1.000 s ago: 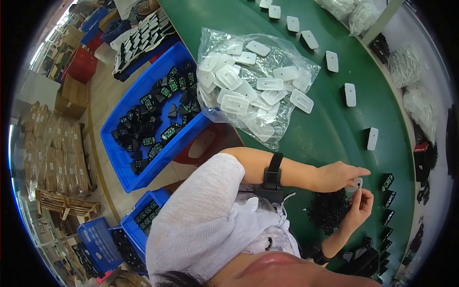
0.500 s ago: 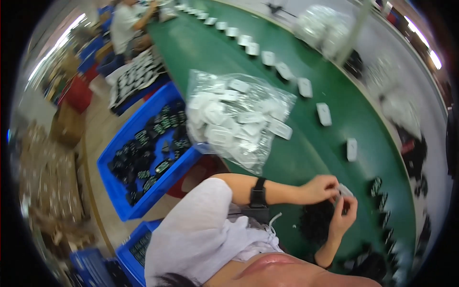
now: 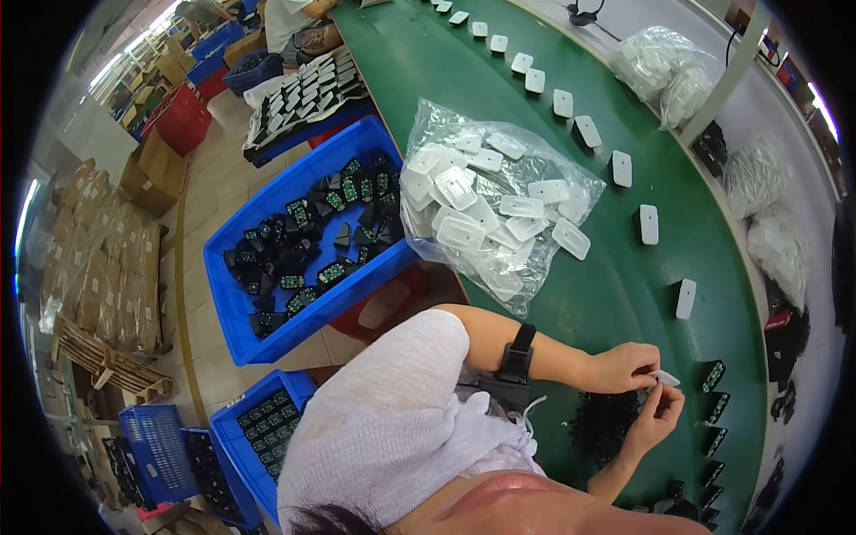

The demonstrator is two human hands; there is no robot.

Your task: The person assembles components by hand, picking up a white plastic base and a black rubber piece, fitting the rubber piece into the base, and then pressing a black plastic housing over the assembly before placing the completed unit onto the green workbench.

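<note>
1. The left hand [image 3: 621,367] and right hand [image 3: 658,415] were close together, fingers clamped on a small white piece [image 3: 666,378] above the green worktop [image 3: 571,312].
2. At eight o'clock from them lay a heap of small black parts [image 3: 599,428].
3. At three to five o'clock stood a row of black units [image 3: 716,408].
4. Toward eleven sat a clear bag [image 3: 581,185] of white covers [image 3: 459,232].
5. Farther, at ten, a blue bin [image 3: 366,287] held black housings [image 3: 299,214].

The covers [image 3: 648,225] look smooth plastic, the bag [image 3: 571,174] glossy film, the pallet [image 3: 109,364] rough wood.
</note>
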